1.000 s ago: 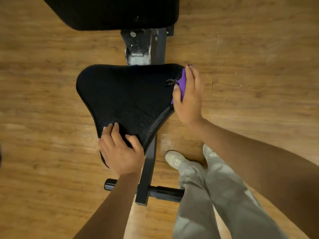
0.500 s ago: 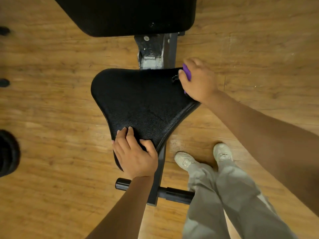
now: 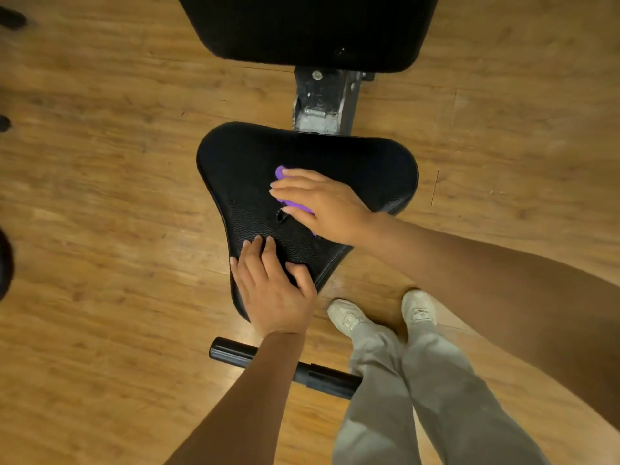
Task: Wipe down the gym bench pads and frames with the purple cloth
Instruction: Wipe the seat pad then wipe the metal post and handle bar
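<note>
The black triangular seat pad [image 3: 352, 162] of the gym bench fills the middle of the head view. My right hand [image 3: 318, 203] lies flat on the pad's centre, fingers straight, pressing the purple cloth [image 3: 292, 203] under the palm; only purple edges show. My left hand [image 3: 271, 286] rests on the pad's narrow near end, fingers spread over the top. The black back pad [image 3: 308, 28] is at the top. The grey metal frame bracket [image 3: 318, 102] joins the two pads.
A black foot bar [image 3: 235, 352] crosses the floor below the seat. My two legs in grey trousers and pale shoes [image 3: 345, 317] stand right of the bench. Wooden floor [image 3: 100, 196] lies all around. Dark objects [image 3: 5, 263] sit at the left edge.
My right hand with the cloth has moved from the seat's far right corner onto the middle of the pad. My left hand has stayed on the near end.
</note>
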